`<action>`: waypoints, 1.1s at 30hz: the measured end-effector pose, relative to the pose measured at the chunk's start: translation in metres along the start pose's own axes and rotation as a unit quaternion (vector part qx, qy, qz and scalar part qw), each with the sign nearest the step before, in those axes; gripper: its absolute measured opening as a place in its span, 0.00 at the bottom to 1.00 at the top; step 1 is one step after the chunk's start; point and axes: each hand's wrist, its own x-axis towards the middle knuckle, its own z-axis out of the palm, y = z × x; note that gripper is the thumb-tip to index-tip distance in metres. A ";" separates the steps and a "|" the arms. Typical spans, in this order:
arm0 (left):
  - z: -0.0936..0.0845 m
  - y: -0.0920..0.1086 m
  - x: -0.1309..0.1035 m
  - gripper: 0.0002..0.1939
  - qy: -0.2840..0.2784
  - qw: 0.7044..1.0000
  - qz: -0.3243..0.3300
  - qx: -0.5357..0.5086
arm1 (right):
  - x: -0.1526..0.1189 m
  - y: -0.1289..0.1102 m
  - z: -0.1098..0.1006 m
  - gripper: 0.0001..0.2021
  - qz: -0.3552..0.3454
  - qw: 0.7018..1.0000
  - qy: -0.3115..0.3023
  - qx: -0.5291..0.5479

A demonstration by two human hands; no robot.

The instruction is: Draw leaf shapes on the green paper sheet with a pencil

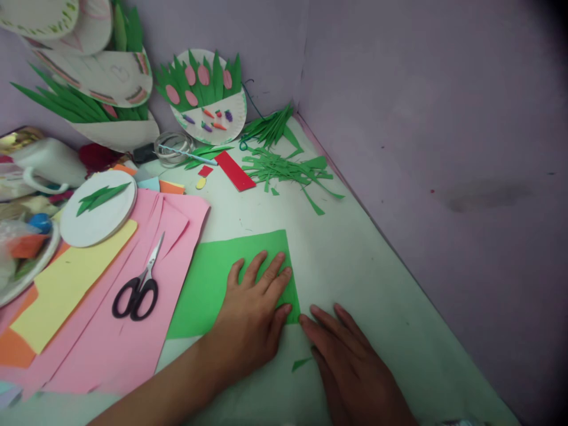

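A sheet of bright green paper lies flat on the white table. On its right part rests my left hand, fingers spread and pressing down. My right hand is on the table by the sheet's lower right corner, its index fingertip at that corner and its fingers stretched out. A small green paper scrap lies just left of it. To the left, scissors with black handles lie closed on pink paper, partly beside the green sheet.
Green paper strips are heaped at the back near the wall, beside a red paper strip. A decorated paper plate leans on the wall. Yellow paper, a white plate and a white mug stand or lie at left.
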 end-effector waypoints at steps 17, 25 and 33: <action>0.001 -0.001 0.002 0.24 0.003 1.000 0.007 0.017 | -0.001 -0.004 0.001 0.18 0.056 0.998 0.008 0.010; 0.000 0.004 0.004 0.22 -0.007 1.000 -0.017 0.012 | 0.000 -0.005 -0.002 0.22 0.057 0.998 -0.007 0.035; 0.002 0.010 0.004 0.22 -0.004 0.999 -0.038 0.024 | 0.000 -0.006 -0.001 0.19 0.059 0.998 -0.003 0.035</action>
